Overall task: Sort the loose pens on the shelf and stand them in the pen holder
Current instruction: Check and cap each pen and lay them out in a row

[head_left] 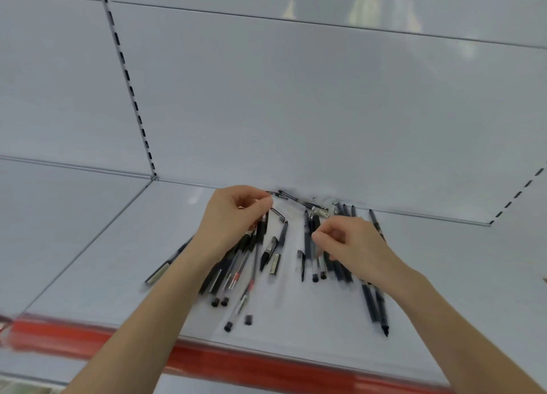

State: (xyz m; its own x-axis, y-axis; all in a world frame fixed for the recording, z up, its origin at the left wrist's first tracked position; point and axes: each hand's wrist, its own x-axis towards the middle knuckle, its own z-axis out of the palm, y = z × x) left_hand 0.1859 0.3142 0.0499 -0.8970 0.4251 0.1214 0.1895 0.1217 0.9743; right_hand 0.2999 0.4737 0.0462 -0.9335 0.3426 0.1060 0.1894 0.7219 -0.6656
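The left hand (233,216) is curling its fingers around dark pens (271,249) on the shelf (112,260); the right hand (355,245) is pinching pens farther right.

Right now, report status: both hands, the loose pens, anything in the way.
Left hand pinching loose black plastic pens; right hand curled among them, grip unclear. Pens scattered flat on white metal shelf. Pen holder not in view.

Back wall (296,97): I see a plain grey panel.
Slotted strip (130,85): black holes, running down on my left.
Red strip (236,361): blurry, nearest to me.
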